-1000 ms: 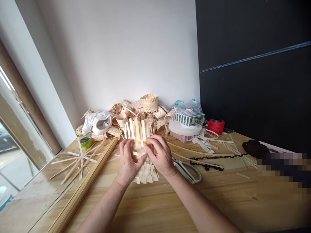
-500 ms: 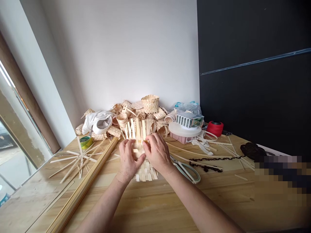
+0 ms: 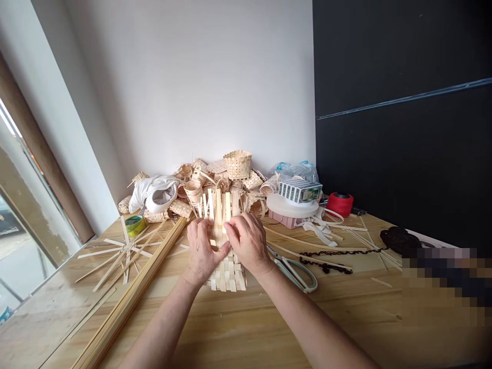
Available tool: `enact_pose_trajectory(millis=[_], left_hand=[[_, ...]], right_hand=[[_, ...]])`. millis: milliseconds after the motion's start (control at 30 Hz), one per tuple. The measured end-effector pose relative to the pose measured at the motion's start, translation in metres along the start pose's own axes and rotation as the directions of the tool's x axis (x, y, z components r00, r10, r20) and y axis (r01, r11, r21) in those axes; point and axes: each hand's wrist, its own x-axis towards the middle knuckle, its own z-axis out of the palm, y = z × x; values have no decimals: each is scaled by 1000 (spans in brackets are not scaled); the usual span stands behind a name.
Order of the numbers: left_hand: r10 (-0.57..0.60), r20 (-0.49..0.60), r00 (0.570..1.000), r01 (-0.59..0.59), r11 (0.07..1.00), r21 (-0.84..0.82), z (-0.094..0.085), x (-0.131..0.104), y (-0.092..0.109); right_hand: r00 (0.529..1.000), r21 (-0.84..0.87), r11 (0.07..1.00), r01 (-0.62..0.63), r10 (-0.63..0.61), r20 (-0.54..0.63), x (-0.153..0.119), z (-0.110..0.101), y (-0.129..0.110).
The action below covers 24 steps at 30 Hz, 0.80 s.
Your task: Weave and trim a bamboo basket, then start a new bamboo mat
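Observation:
A half-woven basket of pale flat strips stands in front of me on the wooden table, its loose upright strips pointing up and away. My left hand grips its left side, fingers curled over the weave and thumb pressed on the near face. From the right, my right hand pinches the weave near the base of the upright strips. The thumbs lie close together over the middle. Both hands partly cover the basket's sides, and the fingertips are mostly hidden.
Scissors lie right of the basket, beside a dark chain. A strip bundle and crossed strips lie left, near green tape. Finished small baskets pile against the wall. A red thread spool stands right.
The basket's near end has tipped slightly toward me and shifted a little left. Both hands keep their hold, with only small finger shifts.

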Motion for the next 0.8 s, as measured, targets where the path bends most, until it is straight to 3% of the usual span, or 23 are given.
enact_pose_trajectory(millis=[433, 667, 800], left_hand=[[-27, 24, 999, 27, 1000, -11, -1, -1, 1], [44, -23, 999, -46, 996, -77, -4, -1, 2], [22, 21, 1000, -18, 990, -143, -4, -2, -1]], right_hand=[[999, 15, 999, 31, -31, -31, -4, -3, 0], [1000, 79, 997, -6, 6, 7, -6, -5, -2], [999, 101, 995, -26, 22, 35, -7, -6, -1]])
